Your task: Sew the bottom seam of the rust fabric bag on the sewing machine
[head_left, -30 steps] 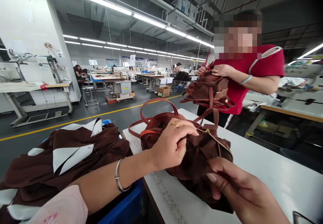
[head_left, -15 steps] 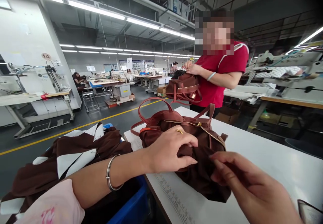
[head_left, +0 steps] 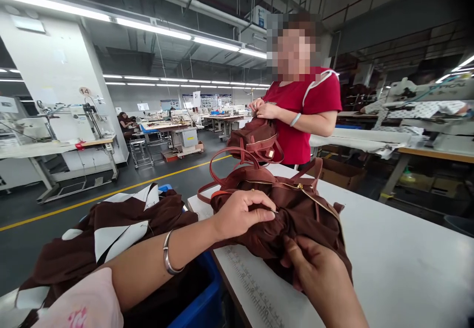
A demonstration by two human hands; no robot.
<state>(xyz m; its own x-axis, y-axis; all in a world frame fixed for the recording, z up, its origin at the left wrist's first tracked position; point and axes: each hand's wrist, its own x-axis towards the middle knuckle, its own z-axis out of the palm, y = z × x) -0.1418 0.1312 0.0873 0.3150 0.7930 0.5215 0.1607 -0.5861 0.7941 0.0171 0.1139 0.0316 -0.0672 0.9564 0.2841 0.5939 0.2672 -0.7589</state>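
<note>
A dark brown fabric bag (head_left: 322, 219) with reddish-brown handles and a gold-toothed zipper lies on the white table (head_left: 392, 239). Over its near left part, my left hand (head_left: 240, 214) is closed in a pinch. A tiny thin pale sliver shows at those fingertips, too small to name. Lower and to the right, my right hand (head_left: 314, 269) grips a gathered fold of the bag's dark cloth between thumb and fingers. Part of the bag is hidden behind both hands.
A blue bin (head_left: 200, 293) heaped with brown fabric pieces (head_left: 111, 219) stands left of the table. Across from me, a person in red (head_left: 318, 101) handles a similar brown bag (head_left: 255, 140). Ruler markings (head_left: 252, 283) run along the table's near edge.
My right hand has moved left and inward, now gripping a fold nearer the bag's middle. My left thumb and finger have closed together. The view has shifted slightly.
</note>
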